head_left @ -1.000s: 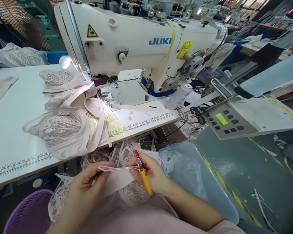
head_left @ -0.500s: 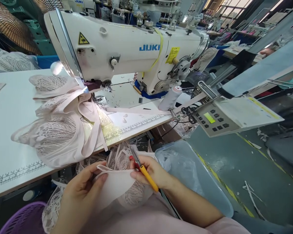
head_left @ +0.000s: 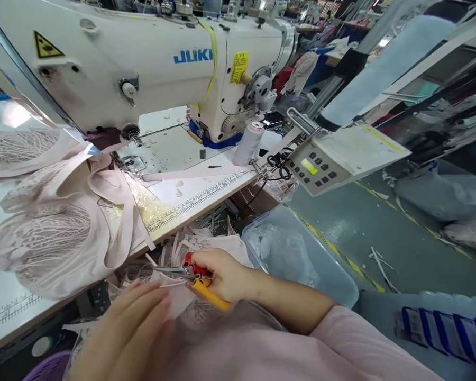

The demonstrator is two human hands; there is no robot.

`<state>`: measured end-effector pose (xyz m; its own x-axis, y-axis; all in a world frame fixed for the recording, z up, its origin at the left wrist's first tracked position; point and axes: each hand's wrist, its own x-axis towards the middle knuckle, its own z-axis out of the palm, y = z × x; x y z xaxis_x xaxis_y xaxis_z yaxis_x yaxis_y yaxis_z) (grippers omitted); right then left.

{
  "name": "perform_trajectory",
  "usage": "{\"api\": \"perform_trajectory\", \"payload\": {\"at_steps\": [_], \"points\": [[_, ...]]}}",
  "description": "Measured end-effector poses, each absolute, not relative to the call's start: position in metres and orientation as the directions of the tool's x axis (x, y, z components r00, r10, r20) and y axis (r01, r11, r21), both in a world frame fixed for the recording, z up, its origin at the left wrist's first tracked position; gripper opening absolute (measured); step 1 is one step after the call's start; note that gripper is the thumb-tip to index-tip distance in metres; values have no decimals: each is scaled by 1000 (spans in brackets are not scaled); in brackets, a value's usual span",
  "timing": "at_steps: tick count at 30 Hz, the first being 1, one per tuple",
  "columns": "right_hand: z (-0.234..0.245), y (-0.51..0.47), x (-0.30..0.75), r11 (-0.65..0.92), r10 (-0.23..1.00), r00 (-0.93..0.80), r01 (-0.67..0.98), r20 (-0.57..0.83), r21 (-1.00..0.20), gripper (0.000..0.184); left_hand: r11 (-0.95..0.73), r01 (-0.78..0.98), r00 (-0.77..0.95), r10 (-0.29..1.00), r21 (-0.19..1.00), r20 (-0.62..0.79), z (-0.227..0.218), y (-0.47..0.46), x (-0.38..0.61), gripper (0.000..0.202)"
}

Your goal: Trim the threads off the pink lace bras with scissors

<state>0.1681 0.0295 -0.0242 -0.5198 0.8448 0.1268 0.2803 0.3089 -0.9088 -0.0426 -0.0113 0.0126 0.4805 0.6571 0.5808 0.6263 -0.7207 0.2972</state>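
Note:
My right hand (head_left: pixel 224 274) is closed round a pair of scissors (head_left: pixel 212 299) with one red and one orange handle. The blades point left and lie at the top edge of a pale pink lace bra (head_left: pixel 182 300) on my lap. Smeared by motion, my left hand (head_left: pixel 129 325) is at the left part of that bra, its back toward me. Whether its fingers grip the fabric is hidden. More pale pink bras (head_left: pixel 59 238) lie in a heap on the table, left of the needle area of a white sewing machine (head_left: pixel 170 79).
Below the table edge (head_left: pixel 206 206) lies a pile of lace pieces (head_left: pixel 222 246). To the right stands a translucent bin (head_left: pixel 341 280) with plastic bags inside. A control panel (head_left: pixel 321 169) and a thread cone (head_left: pixel 249 143) are beside the machine. A purple basket (head_left: pixel 51 366) is at lower left.
The view has shifted right and closer to the machine. The scissors have swung from pointing up to pointing left, across the fabric. My left hand has changed from a pinch on the fabric to a blur.

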Motion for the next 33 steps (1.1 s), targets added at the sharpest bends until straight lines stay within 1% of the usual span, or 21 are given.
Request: {"api": "perform_trajectory", "payload": {"at_steps": [1,2,3,4,6,8,10,11,13,14,16,17,19,22,24,27,29,33], "points": [[-22,29,168,303,831,-547,283,107,-910,33,-761,619,566,603,194,563,18,-7,-34,18],[-20,28,167,284,824,-561,287,79,-915,33,-767,625,610,595,144,524,22,-3,-26,12],[-19,27,167,248,828,-559,292,46,-924,32,-754,639,625,624,150,469,24,1,-19,17],[-17,26,166,198,840,-543,288,10,-937,32,-728,656,618,669,197,413,24,4,-15,23],[-16,23,167,56,868,-493,217,-60,-975,31,-635,671,574,772,383,273,19,8,-14,25],[-17,21,168,-110,875,-467,63,-126,-992,29,-447,672,477,871,590,117,11,9,-23,21],[-18,19,169,-214,895,-415,-79,-163,-974,31,-211,646,354,934,733,-43,5,7,-36,18],[-19,19,170,-229,915,-366,-120,-172,-966,31,-101,617,296,948,781,-112,3,6,-42,17],[-20,16,170,-220,947,-271,-149,-175,-964,31,81,521,200,956,850,-214,3,3,-49,18],[-20,15,169,-220,949,-264,-157,-174,-963,29,153,460,159,955,874,-251,3,1,-51,18],[-20,10,165,-244,927,-331,-179,-175,-953,24,277,345,65,946,897,-317,6,-3,-49,18],[-21,8,162,-254,912,-373,-182,-172,-950,23,316,304,30,940,899,-341,7,-5,-46,17],[-22,5,155,-248,892,-423,-167,-158,-954,25,358,276,7,927,892,-374,9,-9,-41,14],[-25,5,144,-225,893,-428,-148,-143,-963,37,296,312,29,947,903,-320,10,-13,-37,10],[-27,8,139,-231,889,-439,-181,-132,-956,44,259,325,52,955,909,-291,11,-14,-37,9],[-28,12,139,-251,871,-478,-234,-114,-939,52,326,298,40,935,897,-353,10,-15,-39,11],[-27,13,141,-267,857,-501,-237,-118,-934,52,386,273,7,915,881,-403,11,-15,-42,13],[-26,10,143,-283,856,-491,-183,-162,-941,49,436,252,-57,898,864,-436,13,-16,-47,18]]}}
